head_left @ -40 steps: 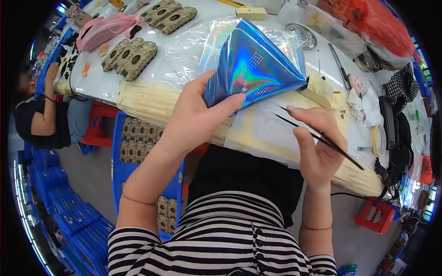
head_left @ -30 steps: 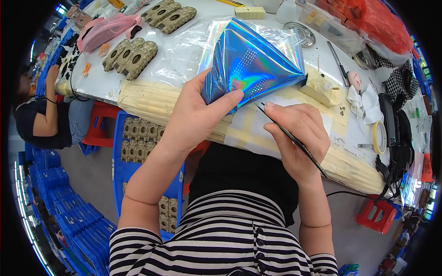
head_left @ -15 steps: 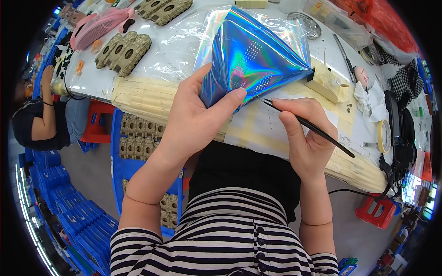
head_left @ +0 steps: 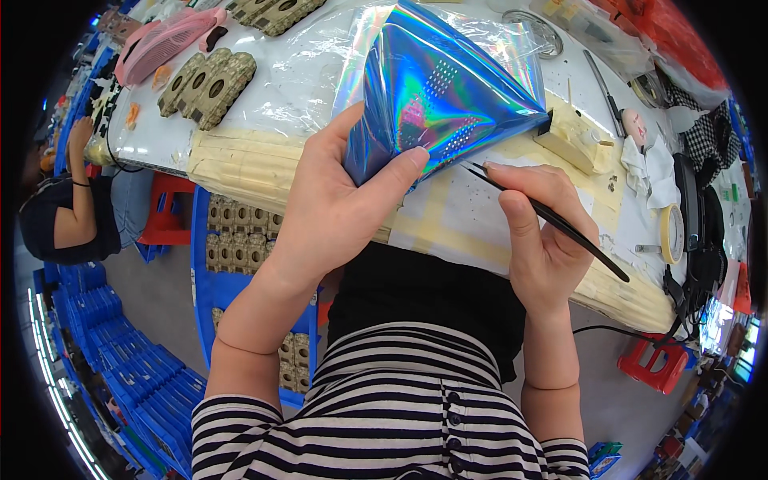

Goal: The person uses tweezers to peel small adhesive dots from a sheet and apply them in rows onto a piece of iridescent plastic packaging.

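Note:
My left hand [head_left: 332,196] is closed on a shiny blue holographic sheet [head_left: 480,92], its thumb pressing the near lower edge. The sheet is bent up into a peak, with rows of tiny pale dots on its face. In my right hand [head_left: 552,224] is a pair of black tweezers [head_left: 588,246], pinched between thumb and fingers. Their tips stand slightly apart, just off the sheet's lower edge; whether they hold anything is too small to tell. Beside the sheet's right corner sits a small block wrapped in cream tape [head_left: 572,140].
Camouflage-patterned casings [head_left: 216,86] lie on clear plastic at the left, near a pink mesh pouch [head_left: 164,44]. More casings fill a blue tray [head_left: 200,300] below the table edge. A tape roll [head_left: 672,234] stands at the right. Another person [head_left: 72,204] sits far left.
The tweezers and my right hand have shifted a little right and down, away from the sheet's edge. My left hand keeps its grip on the sheet. The view has moved slightly.

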A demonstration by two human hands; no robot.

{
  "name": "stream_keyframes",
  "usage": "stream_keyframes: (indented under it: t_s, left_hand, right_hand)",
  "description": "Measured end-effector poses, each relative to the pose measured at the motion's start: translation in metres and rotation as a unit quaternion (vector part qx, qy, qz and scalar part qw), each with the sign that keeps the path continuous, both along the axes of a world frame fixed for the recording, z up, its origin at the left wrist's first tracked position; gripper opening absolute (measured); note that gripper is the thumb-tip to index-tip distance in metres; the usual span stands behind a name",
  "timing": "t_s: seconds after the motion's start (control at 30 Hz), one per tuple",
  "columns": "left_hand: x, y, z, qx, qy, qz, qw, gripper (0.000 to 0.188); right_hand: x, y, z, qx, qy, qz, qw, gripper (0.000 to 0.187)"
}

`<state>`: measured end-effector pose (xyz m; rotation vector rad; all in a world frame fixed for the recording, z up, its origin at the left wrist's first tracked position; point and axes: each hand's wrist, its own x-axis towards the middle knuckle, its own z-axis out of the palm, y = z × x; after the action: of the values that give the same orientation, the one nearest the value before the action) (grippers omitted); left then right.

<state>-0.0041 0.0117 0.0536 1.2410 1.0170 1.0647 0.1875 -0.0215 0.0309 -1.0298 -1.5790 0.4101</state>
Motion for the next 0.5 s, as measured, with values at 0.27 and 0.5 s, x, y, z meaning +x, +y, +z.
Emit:
stream_keyframes:
  t_s: [0.27, 0.5]
  left_hand:
    - [-0.0009, -0.0005, 0.0014, 0.001, 0.003, -0.014, 1.000, 0.029]
    - [-0.0002, 0.0002, 0.0002, 0.006, -0.011, -0.012, 1.000, 0.032]
  right_hand:
    - [-0.0010, 0.0024, -0.0016, 0.034, -0.049, -0.003, 0.998, 0.016]
    - [-0.0023, 0.0019, -0.0008, 0.061, -0.086, -0.016, 0.994, 0.018]
